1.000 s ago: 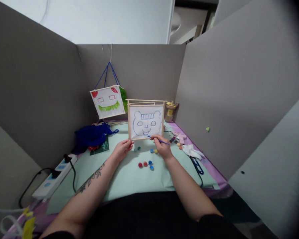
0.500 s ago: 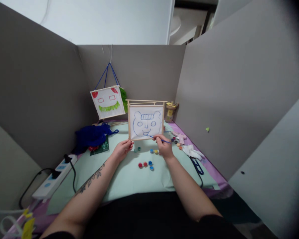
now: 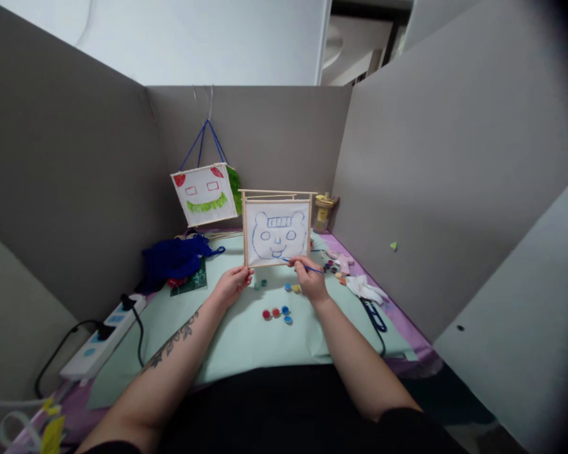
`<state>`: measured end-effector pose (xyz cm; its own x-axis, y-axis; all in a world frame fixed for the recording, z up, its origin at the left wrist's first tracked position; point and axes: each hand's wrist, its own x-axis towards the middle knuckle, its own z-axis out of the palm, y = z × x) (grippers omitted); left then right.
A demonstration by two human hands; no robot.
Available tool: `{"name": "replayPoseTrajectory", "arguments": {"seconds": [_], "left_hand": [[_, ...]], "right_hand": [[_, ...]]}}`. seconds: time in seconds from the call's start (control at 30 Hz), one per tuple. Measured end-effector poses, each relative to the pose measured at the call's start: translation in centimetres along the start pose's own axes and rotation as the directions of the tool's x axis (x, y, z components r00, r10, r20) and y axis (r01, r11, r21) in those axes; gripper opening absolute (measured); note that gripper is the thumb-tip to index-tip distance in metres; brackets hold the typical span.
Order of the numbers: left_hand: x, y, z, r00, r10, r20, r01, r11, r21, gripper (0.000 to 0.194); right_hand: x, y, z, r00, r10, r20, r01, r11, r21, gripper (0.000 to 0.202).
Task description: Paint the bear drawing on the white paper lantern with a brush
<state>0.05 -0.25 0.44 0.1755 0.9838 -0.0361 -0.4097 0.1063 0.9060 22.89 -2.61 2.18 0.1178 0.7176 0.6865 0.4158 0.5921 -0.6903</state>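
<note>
Pinched at its lower left corner by my left hand (image 3: 234, 285), a wooden stick frame (image 3: 245, 233) with a white panel (image 3: 277, 221) stands up above the table. Blue outlines on the panel form an animal face with round ears, a striped forehead, eyes, nose and mouth. My right hand (image 3: 308, 277) is closed around a thin blue paintbrush (image 3: 316, 270), its tip at the chin line under the mouth. Below the hands sit small paint pots: red ones (image 3: 266, 314), blue ones (image 3: 288, 320), a yellow one (image 3: 296, 288) and a green one (image 3: 264, 282).
A painted lantern (image 3: 206, 195) hangs by blue cords at the back left. Blue cloth (image 3: 170, 258) and a power strip (image 3: 101, 340) lie to the left. White cloth (image 3: 366, 290), dark-handled scissors (image 3: 375, 315) and a yellow-topped jar (image 3: 322, 214) are on the right. Grey partitions (image 3: 284, 139) enclose the table.
The brush tip and my right hand have shifted very slightly left along the chin line. My left hand and the frame stay almost where they were.
</note>
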Motion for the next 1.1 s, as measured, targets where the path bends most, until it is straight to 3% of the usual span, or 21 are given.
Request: {"name": "replayPoseTrajectory", "arguments": {"seconds": [0.13,0.4,0.67,0.9,1.1], "left_hand": [[0.03,-0.05,-0.07,1.000,-0.006,0.002,0.006,1.000,-0.011,0.017],[-0.09,0.09,0.25,1.000,-0.013,-0.020,0.013,1.000,0.003,0.017],[0.03,-0.04,0.05,1.000,-0.005,-0.001,0.005,1.000,0.001,0.018],[-0.03,0.04,0.05,1.000,-0.017,-0.003,0.017,1.000,0.000,0.017],[-0.08,0.10,0.17,1.000,-0.014,-0.006,0.014,1.000,0.000,0.018]], "right_hand": [[-0.03,0.31,-0.21,0.997,0.020,-0.081,-0.018,1.000,0.019,0.022],[-0.10,-0.02,0.15,1.000,-0.010,-0.015,0.011,1.000,0.017,0.022],[0.13,0.25,-0.14,0.993,0.046,-0.112,-0.048,0.999,-0.016,0.023],[-0.07,0.28,-0.68,0.984,-0.064,-0.167,0.054,0.997,-0.062,0.022],[-0.06,0.14,-0.56,0.986,-0.088,-0.144,0.076,0.993,-0.087,0.022]]}}
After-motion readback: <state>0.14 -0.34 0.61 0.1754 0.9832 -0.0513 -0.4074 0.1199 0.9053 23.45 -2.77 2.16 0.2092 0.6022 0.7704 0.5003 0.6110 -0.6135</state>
